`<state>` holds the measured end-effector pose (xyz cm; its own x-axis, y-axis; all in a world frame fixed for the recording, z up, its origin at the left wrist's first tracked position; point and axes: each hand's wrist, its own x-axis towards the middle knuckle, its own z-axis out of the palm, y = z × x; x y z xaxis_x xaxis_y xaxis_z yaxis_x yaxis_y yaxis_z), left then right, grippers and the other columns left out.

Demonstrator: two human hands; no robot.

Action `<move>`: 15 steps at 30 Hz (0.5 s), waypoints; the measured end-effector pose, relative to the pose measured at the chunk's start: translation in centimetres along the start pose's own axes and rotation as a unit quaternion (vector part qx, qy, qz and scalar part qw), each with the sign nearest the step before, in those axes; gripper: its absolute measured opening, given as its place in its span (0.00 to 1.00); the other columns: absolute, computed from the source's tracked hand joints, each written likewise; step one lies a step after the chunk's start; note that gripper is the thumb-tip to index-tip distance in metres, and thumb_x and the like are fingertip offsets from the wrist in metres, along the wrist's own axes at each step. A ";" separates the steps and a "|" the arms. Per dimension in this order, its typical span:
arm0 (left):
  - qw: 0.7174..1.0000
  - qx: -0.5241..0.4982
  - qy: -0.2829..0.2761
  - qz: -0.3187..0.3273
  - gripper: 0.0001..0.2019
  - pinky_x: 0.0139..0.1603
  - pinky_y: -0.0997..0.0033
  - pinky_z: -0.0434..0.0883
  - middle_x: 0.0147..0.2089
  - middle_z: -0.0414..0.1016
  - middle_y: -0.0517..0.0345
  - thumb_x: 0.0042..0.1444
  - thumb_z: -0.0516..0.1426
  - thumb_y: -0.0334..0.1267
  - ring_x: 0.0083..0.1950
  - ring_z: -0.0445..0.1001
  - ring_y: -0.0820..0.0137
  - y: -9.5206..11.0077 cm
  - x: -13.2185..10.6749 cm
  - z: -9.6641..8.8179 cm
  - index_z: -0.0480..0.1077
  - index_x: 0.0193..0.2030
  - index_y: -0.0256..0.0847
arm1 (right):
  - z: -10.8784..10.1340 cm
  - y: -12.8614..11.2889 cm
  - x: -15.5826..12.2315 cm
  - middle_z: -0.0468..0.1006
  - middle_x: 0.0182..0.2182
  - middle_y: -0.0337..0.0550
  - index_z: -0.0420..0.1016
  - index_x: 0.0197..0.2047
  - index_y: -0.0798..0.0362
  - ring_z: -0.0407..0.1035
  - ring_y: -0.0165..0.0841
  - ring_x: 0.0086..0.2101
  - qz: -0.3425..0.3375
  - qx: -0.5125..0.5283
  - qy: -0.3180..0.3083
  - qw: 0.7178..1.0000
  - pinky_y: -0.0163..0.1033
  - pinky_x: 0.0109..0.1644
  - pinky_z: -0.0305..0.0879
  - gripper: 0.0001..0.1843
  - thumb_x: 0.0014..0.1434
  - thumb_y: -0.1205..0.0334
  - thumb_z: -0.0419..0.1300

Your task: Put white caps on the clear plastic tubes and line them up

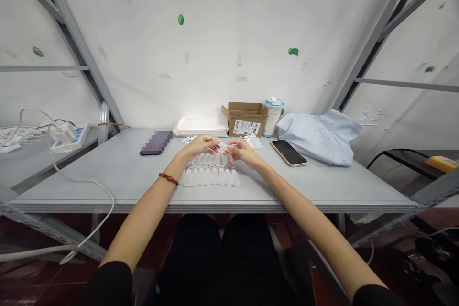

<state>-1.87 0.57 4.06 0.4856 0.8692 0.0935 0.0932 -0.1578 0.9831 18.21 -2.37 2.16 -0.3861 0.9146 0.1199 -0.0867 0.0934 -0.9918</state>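
My left hand [201,146] and my right hand [242,151] meet above the table, fingertips pinched close together. Between them is a small, translucent whitish piece [223,146], too small to name; both hands appear to grip it. Just below lies a row of white, translucent, rounded flat pieces [210,177], side by side along a thin strip. A second row of similar pieces [204,159] sits behind it, partly hidden by my hands. Beyond my right hand are several small white strips [254,143]. Small round white pieces [188,139] lie behind my left hand.
At the back of the grey table [118,172] stand a white stack [201,126], an open cardboard box [247,117] and a lidded cup [273,118]. A phone [289,152] and light-blue cloth [319,136] lie right; a dark blurred-out device [157,143] lies left. A white cable [82,180] crosses the left side.
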 end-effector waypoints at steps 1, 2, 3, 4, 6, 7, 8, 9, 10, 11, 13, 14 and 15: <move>1.000 0.006 -0.002 0.003 0.19 0.38 0.65 0.69 0.34 0.74 0.49 0.45 0.65 0.52 0.35 0.71 0.68 0.0 0.0 0.0 0.76 0.31 0.34 | 0.0 0.0 0.0 0.78 0.28 0.41 0.66 0.38 0.56 0.66 0.24 0.17 0.000 -0.001 0.000 1.000 0.32 0.22 0.65 0.13 0.55 0.58 0.63; 1.000 0.012 -0.005 0.006 0.19 0.39 0.65 0.69 0.34 0.74 0.50 0.45 0.65 0.52 0.36 0.71 0.69 0.0 0.0 0.0 0.76 0.32 0.34 | -0.1 0.1 0.0 0.78 0.28 0.41 0.66 0.38 0.56 0.65 0.24 0.17 0.000 -0.002 -0.001 1.000 0.32 0.22 0.65 0.13 0.55 0.58 0.63; 1.000 0.016 -0.009 0.009 0.19 0.40 0.64 0.69 0.35 0.74 0.50 0.45 0.65 0.52 0.36 0.71 0.69 0.0 -0.1 0.0 0.76 0.32 0.34 | -0.1 0.1 0.0 0.78 0.28 0.41 0.66 0.38 0.56 0.65 0.23 0.17 0.000 -0.003 -0.001 1.000 0.32 0.22 0.65 0.13 0.55 0.57 0.63; 1.000 0.018 -0.013 0.011 0.19 0.41 0.64 0.69 0.35 0.74 0.50 0.45 0.65 0.51 0.37 0.70 0.69 0.0 -0.1 0.0 0.76 0.32 0.34 | -0.1 0.1 0.0 0.78 0.28 0.41 0.66 0.38 0.56 0.65 0.23 0.17 -0.001 -0.004 -0.001 1.000 0.32 0.22 0.65 0.14 0.55 0.57 0.63; 1.000 0.016 -0.018 0.016 0.18 0.43 0.63 0.69 0.37 0.75 0.50 0.44 0.66 0.50 0.38 0.70 0.68 0.0 -0.1 -0.1 0.77 0.33 0.35 | -0.2 0.2 0.0 0.78 0.28 0.41 0.66 0.38 0.56 0.65 0.23 0.18 -0.003 -0.004 -0.002 1.000 0.32 0.22 0.65 0.14 0.54 0.56 0.64; 1.000 0.015 -0.019 0.019 0.18 0.44 0.62 0.69 0.38 0.75 0.50 0.43 0.66 0.50 0.39 0.71 0.68 0.0 -0.1 -0.1 0.77 0.33 0.35 | -0.2 0.2 0.0 0.78 0.28 0.41 0.67 0.38 0.56 0.65 0.23 0.18 -0.005 -0.004 -0.004 1.000 0.32 0.22 0.65 0.15 0.54 0.55 0.64; 0.999 0.014 -0.020 0.022 0.18 0.45 0.61 0.69 0.38 0.76 0.50 0.43 0.67 0.49 0.39 0.71 0.67 0.0 -0.1 -0.1 0.77 0.34 0.35 | -0.2 0.2 0.0 0.78 0.28 0.42 0.67 0.37 0.56 0.66 0.23 0.17 -0.005 -0.005 -0.005 1.000 0.32 0.21 0.65 0.15 0.54 0.55 0.64; 0.999 0.014 -0.020 0.025 0.18 0.47 0.60 0.69 0.39 0.76 0.49 0.42 0.67 0.48 0.40 0.71 0.67 0.0 0.0 -0.2 0.78 0.35 0.35 | -0.2 0.2 0.0 0.78 0.28 0.42 0.67 0.37 0.56 0.66 0.24 0.17 -0.006 -0.005 -0.005 1.000 0.32 0.21 0.65 0.14 0.54 0.56 0.64; 0.999 0.015 -0.018 0.026 0.18 0.48 0.59 0.69 0.39 0.76 0.49 0.42 0.67 0.48 0.40 0.71 0.66 0.0 0.0 -0.2 0.78 0.35 0.36 | -0.2 0.2 0.0 0.78 0.28 0.42 0.67 0.37 0.56 0.66 0.24 0.17 -0.006 -0.005 -0.005 1.000 0.32 0.21 0.65 0.14 0.54 0.56 0.64; 0.999 0.014 -0.015 0.025 0.18 0.49 0.59 0.68 0.39 0.77 0.50 0.41 0.68 0.47 0.41 0.71 0.66 0.0 0.0 -0.2 0.78 0.36 0.36 | -0.1 0.2 0.1 0.78 0.28 0.41 0.67 0.38 0.56 0.66 0.24 0.17 -0.006 -0.005 -0.003 1.000 0.32 0.21 0.65 0.14 0.55 0.56 0.64; 1.000 0.004 -0.007 0.022 0.18 0.51 0.58 0.68 0.39 0.77 0.51 0.39 0.69 0.46 0.41 0.71 0.66 0.0 0.0 -0.2 0.78 0.36 0.37 | -0.1 0.2 0.1 0.78 0.28 0.41 0.67 0.38 0.56 0.66 0.24 0.17 -0.005 -0.006 -0.001 1.000 0.32 0.21 0.65 0.13 0.55 0.57 0.63; 1.000 -0.003 -0.004 0.021 0.18 0.51 0.58 0.67 0.39 0.77 0.52 0.37 0.69 0.45 0.41 0.72 0.67 0.1 0.0 -0.2 0.78 0.35 0.37 | -0.1 0.2 0.1 0.78 0.28 0.41 0.67 0.38 0.56 0.66 0.24 0.17 -0.004 -0.006 0.000 1.000 0.32 0.21 0.65 0.13 0.55 0.57 0.63; 1.000 -0.010 -0.004 0.019 0.18 0.52 0.58 0.67 0.40 0.77 0.52 0.37 0.70 0.45 0.41 0.72 0.67 0.1 0.1 -0.1 0.78 0.35 0.37 | -0.1 0.2 0.1 0.78 0.28 0.41 0.67 0.38 0.56 0.66 0.24 0.17 -0.003 -0.006 0.000 1.000 0.32 0.21 0.65 0.13 0.55 0.57 0.63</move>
<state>-1.94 0.66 4.14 0.4960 0.8585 0.1303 0.0564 -0.1816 0.9818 18.29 -2.24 1.98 -0.3849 0.9144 0.1252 -0.0771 0.1033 -0.9917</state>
